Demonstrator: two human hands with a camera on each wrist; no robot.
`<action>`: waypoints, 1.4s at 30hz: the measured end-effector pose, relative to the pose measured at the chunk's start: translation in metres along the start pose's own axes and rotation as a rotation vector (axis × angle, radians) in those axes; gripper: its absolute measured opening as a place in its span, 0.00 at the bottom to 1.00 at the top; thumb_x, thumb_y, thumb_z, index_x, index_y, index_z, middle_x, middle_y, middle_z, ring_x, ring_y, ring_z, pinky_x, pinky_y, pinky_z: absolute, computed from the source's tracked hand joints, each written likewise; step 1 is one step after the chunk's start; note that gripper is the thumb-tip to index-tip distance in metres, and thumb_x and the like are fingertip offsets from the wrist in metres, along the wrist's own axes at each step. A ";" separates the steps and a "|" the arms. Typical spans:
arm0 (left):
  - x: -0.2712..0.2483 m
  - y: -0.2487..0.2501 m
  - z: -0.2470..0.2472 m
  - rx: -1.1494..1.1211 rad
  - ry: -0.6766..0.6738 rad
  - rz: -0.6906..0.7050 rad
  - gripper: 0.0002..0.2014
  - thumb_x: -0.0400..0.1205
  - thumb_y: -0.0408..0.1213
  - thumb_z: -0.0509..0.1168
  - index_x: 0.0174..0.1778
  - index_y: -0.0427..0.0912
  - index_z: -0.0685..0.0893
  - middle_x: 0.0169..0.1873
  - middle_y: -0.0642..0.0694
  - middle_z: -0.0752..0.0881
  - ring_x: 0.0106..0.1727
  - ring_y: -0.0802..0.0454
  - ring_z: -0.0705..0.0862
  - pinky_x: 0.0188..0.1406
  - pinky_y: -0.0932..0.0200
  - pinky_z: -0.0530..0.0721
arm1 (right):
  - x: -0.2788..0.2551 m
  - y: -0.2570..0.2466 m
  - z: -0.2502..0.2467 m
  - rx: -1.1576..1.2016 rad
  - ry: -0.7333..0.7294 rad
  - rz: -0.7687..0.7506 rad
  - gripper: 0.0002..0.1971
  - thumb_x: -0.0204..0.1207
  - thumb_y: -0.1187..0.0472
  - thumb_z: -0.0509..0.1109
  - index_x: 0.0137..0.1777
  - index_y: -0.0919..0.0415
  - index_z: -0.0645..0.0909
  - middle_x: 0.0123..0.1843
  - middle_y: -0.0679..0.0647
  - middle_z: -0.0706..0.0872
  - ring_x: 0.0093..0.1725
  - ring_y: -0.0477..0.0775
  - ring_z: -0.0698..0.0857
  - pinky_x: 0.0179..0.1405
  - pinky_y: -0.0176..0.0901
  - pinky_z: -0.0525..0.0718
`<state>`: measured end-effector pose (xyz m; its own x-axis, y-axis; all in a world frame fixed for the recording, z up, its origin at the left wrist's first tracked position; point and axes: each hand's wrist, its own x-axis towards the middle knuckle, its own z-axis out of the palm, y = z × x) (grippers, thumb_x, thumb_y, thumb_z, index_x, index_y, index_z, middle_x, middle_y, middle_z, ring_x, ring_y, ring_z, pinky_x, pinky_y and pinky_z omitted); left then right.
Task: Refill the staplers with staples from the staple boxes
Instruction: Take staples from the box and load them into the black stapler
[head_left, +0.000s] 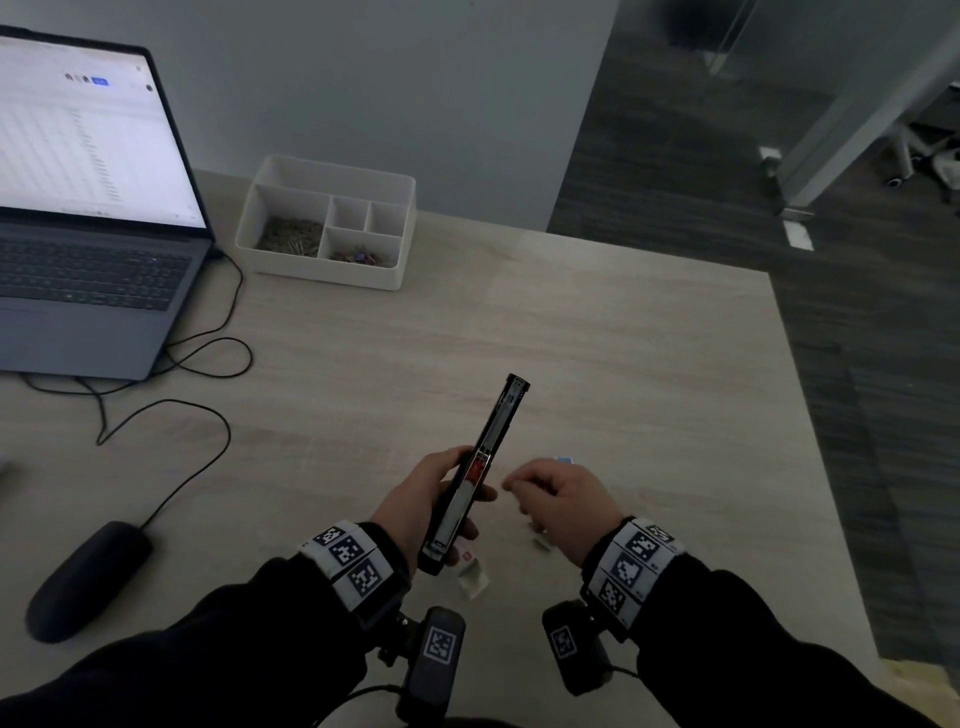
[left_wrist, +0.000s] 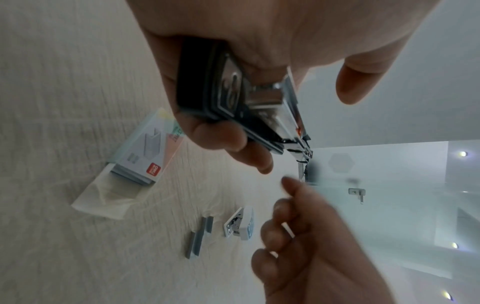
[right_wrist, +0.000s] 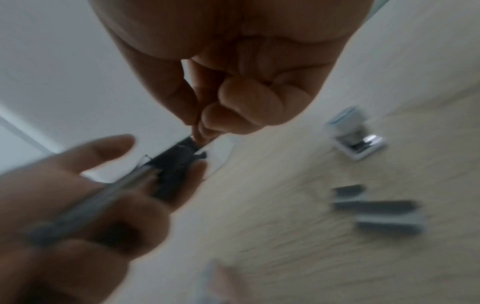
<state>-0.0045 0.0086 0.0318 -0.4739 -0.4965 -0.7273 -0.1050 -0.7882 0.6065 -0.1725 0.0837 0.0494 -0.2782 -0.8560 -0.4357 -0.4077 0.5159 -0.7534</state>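
Observation:
My left hand grips a black stapler held above the table, swung open so its long metal staple channel faces up. Its far end points away from me. From the left wrist, the stapler's base sits in the left hand. My right hand hovers just right of the stapler, fingers curled and thumb against forefinger; no staples show between them. On the table lie an open staple box, loose staple strips and a small white stapler.
An open laptop stands at the far left, with its cables looping across the table. A dark mouse lies near left. A white compartment tray of clips sits at the back. The table's right edge drops to dark floor.

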 end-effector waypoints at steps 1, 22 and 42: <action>-0.001 0.001 0.000 -0.008 0.002 -0.007 0.20 0.80 0.57 0.61 0.59 0.50 0.88 0.46 0.42 0.93 0.29 0.47 0.81 0.22 0.58 0.76 | 0.004 0.009 -0.003 -0.081 0.042 0.025 0.08 0.78 0.56 0.68 0.41 0.47 0.87 0.32 0.44 0.86 0.28 0.40 0.83 0.31 0.38 0.85; -0.005 0.001 0.003 -0.021 0.039 -0.022 0.20 0.79 0.56 0.63 0.60 0.49 0.87 0.44 0.44 0.92 0.28 0.48 0.81 0.24 0.57 0.76 | 0.004 0.058 0.010 -0.484 -0.083 -0.032 0.08 0.75 0.58 0.67 0.53 0.55 0.84 0.47 0.51 0.89 0.47 0.55 0.87 0.49 0.44 0.84; -0.009 0.002 0.005 0.013 -0.005 -0.022 0.23 0.80 0.58 0.59 0.52 0.45 0.91 0.57 0.35 0.90 0.32 0.46 0.81 0.26 0.58 0.77 | 0.007 -0.031 0.017 0.333 0.033 -0.003 0.03 0.76 0.66 0.73 0.41 0.60 0.85 0.21 0.44 0.84 0.21 0.39 0.79 0.22 0.33 0.77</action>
<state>-0.0046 0.0132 0.0416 -0.4762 -0.4774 -0.7385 -0.1264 -0.7939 0.5947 -0.1473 0.0612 0.0612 -0.3081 -0.8530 -0.4213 -0.1035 0.4703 -0.8764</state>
